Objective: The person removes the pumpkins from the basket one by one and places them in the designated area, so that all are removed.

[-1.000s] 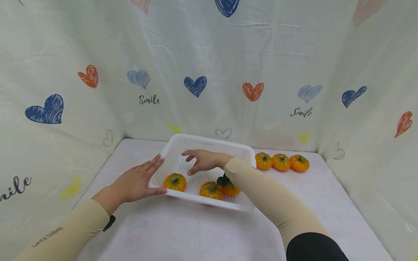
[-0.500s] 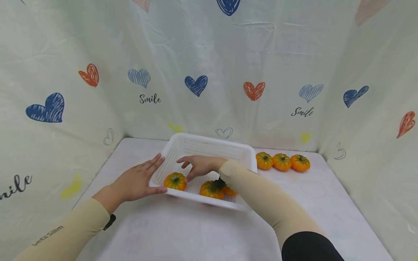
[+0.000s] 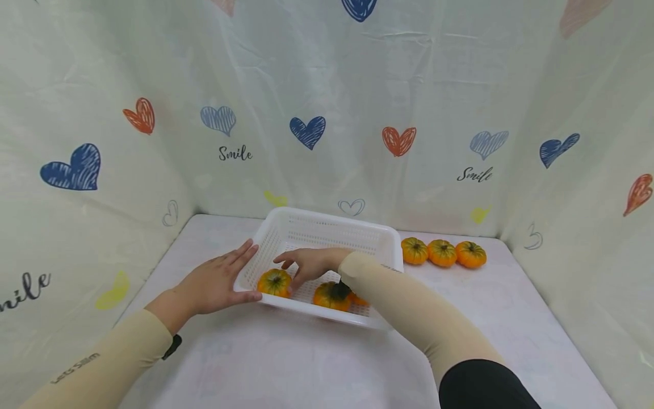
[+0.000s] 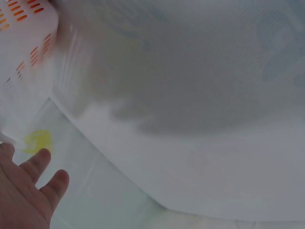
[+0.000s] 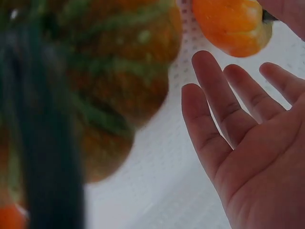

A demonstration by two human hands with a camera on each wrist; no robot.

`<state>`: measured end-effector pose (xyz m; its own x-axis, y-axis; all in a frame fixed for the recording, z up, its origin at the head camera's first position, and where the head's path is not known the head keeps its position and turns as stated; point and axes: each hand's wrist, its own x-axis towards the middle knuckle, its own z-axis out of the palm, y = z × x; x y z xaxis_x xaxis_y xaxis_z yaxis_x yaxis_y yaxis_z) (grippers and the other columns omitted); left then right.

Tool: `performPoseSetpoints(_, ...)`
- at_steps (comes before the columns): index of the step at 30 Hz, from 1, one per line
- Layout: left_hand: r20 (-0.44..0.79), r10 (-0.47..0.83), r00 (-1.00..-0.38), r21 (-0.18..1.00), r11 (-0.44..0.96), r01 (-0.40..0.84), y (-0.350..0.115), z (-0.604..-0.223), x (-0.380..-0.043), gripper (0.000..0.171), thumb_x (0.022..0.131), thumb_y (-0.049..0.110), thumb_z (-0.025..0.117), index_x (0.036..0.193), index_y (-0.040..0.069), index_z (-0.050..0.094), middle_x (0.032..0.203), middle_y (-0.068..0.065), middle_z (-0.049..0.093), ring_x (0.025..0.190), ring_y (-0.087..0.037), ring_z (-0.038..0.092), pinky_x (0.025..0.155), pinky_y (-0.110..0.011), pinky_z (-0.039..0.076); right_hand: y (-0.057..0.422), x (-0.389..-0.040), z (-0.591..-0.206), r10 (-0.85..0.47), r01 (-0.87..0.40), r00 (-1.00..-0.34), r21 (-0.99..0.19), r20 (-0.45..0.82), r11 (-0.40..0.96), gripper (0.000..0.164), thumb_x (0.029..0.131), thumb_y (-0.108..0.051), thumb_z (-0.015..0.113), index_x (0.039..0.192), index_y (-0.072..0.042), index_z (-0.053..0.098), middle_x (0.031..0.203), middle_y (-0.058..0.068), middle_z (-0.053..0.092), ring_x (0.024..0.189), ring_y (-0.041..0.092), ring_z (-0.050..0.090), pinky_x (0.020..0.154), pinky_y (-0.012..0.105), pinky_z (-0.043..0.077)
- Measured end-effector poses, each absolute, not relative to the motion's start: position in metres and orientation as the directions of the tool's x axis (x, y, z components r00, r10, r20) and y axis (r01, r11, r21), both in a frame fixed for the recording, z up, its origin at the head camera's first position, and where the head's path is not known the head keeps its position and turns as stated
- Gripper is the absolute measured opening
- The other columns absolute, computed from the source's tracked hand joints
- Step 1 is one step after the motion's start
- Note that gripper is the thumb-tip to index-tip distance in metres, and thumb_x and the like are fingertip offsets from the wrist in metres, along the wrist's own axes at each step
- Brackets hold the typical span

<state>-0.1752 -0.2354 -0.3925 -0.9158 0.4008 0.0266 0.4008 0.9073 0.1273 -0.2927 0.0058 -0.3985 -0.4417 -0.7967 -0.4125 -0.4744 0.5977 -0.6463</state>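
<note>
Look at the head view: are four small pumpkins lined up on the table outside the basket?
No, only three small pumpkins sit in a row right of the white basket.

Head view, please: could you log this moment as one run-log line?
left hand: rests on basket corner | right hand: open, over leftmost basket pumpkin | table: three pumpkins right of basket

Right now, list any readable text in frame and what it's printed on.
"Smile": backdrop sheet, left of centre.
"Smile": same sheet, right of centre.
"mile": left wall, first letter cut off.
Left sleeve print: too small to read.
</note>
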Motion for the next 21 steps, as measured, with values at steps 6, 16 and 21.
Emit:
performPoseSetpoints(6, 0.026, 0.398, -0.917, 0.131, 0.908, 0.398, -0.236, -0.393, -0.175, 0.111, 0.082, 0.084, 0.045, 0.159, 0.007, 0.023, 0.165, -0.012, 0.018, 0.139, -0.040, 0.038, 0.107, -0.060, 0.035, 0.002, -0.287, -0.405, -0.795, -0.471, -0.436, -0.645, -0.423, 0.602, 0.081, 0.085, -0.024, 0.082, 0.154, -0.018, 0.038, 0.147, 0.007, 0.047, 0.099, 0.009, 0.065, 0.094, 0.025, 0.049)
performPoseSetpoints(16, 0.015, 0.388, -0.922, 0.117, 0.915, 0.387, -0.238, -0.397, -0.178, 0.118, 0.077, 0.091, 0.035, 0.159, 0.008, 0.021, 0.165, -0.011, 0.015, 0.141, -0.039, 0.036, 0.108, -0.060, 0.034, 0.000, -0.284, -0.411, -0.807, -0.486, -0.441, -0.651, -0.394, 0.583, 0.080, 0.086, -0.018, 0.081, 0.154, -0.024, 0.038, 0.146, 0.007, 0.048, 0.105, 0.014, 0.063, 0.095, 0.028, 0.050)
performPoseSetpoints(21, 0.025, 0.391, -0.920, 0.115, 0.913, 0.392, -0.238, -0.398, -0.178, 0.116, 0.078, 0.090, 0.036, 0.159, 0.008, 0.022, 0.165, -0.012, 0.016, 0.140, -0.039, 0.036, 0.108, -0.059, 0.035, 0.000, -0.284, -0.412, -0.812, -0.507, -0.440, -0.641, -0.383, 0.577, 0.078, 0.086, -0.017, 0.081, 0.152, -0.025, 0.042, 0.145, 0.003, 0.049, 0.105, 0.013, 0.061, 0.094, 0.027, 0.049)
